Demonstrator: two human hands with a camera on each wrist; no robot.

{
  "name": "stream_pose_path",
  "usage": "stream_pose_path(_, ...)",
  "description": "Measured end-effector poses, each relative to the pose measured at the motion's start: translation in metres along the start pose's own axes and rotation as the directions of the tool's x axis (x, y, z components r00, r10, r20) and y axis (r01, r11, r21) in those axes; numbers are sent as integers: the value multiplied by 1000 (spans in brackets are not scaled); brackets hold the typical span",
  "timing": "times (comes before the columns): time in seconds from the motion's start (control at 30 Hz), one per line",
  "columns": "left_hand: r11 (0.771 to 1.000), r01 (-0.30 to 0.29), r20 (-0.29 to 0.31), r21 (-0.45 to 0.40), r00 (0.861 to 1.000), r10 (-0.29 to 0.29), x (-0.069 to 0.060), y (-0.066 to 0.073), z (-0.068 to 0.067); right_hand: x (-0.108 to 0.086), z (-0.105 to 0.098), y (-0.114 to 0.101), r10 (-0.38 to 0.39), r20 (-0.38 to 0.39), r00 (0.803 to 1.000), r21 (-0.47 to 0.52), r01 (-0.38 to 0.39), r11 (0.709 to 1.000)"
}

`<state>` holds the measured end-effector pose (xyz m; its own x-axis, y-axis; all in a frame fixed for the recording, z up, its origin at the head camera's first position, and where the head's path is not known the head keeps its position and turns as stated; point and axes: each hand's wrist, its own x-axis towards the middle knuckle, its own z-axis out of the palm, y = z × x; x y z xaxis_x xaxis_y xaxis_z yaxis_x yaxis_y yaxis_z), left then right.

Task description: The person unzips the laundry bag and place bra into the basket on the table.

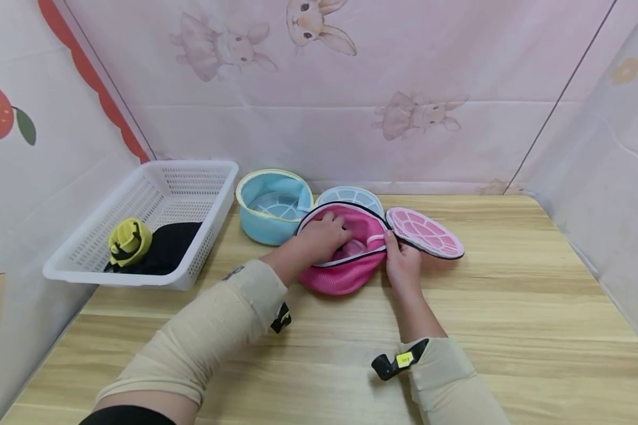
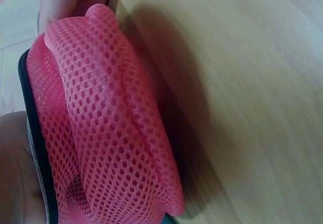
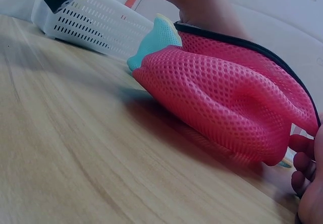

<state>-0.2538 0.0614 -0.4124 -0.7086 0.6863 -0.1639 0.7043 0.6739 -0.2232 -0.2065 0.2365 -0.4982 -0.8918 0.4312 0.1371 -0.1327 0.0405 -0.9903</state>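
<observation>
A pink mesh laundry bag (image 1: pixel 345 277) with a black zip edge stands on the table, its round lid (image 1: pixel 427 232) folded out to the right. My left hand (image 1: pixel 324 236) reaches into the bag's mouth with bent fingers; the fingertips are hidden, so whether they hold anything is unclear. At the rim's right side, near the lid, my right hand (image 1: pixel 404 265) grips the bag's edge, thumb on top and fingers beneath. The mesh side (image 2: pixel 111 113) bulges and creases in the left wrist view. Curled fingers of the right hand (image 3: pixel 308 173) show beside the bag in the right wrist view.
Behind the bag is an open blue mesh bag (image 1: pixel 268 230) with yellow trim, its lid (image 1: pixel 351 198) lying to the right. On the left stands a white plastic basket (image 1: pixel 207 245) holding a yellow rolled item (image 1: pixel 130 241) and black cloth (image 1: pixel 172 248). Printed curtains surround the table.
</observation>
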Motion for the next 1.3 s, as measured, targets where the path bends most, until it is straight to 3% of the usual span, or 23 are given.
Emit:
stream_pose_path(0.3,997,28,-24,-73,999,-30,-4,0,-1,0,0,0,-9,15,1000,7,9,1000)
stream_pose_path(0.6,998,-56,-57,-42,997,53,1,1,4,-1,0,1,5,10,1000,-32,-5,999)
stream_pose_path(0.7,993,-104,-115,-55,989,97,1,0,4,-2,1,1,2,13,1000,-15,-2,1000)
stream_pose_path(0.77,986,-147,-173,-81,976,132,1,0,3,-1,0,0,-3,12,1000,-8,4,1000)
stream_pose_path(0.9,964,-228,-297,-140,938,178,0,3,-3,-1,0,0,-3,14,1000,6,3,1000)
stream_pose_path(1.03,947,-289,-412,-137,886,211,-2,9,-14,-1,0,0,-8,23,1000,27,8,1000)
stream_pose_path(1.13,940,-330,-505,-91,828,242,-6,11,-27,-1,1,0,-20,30,999,46,19,999)
stream_pose_path(1.3,916,-393,-681,-83,693,236,-18,9,-56,-1,0,0,-27,30,999,33,26,999)
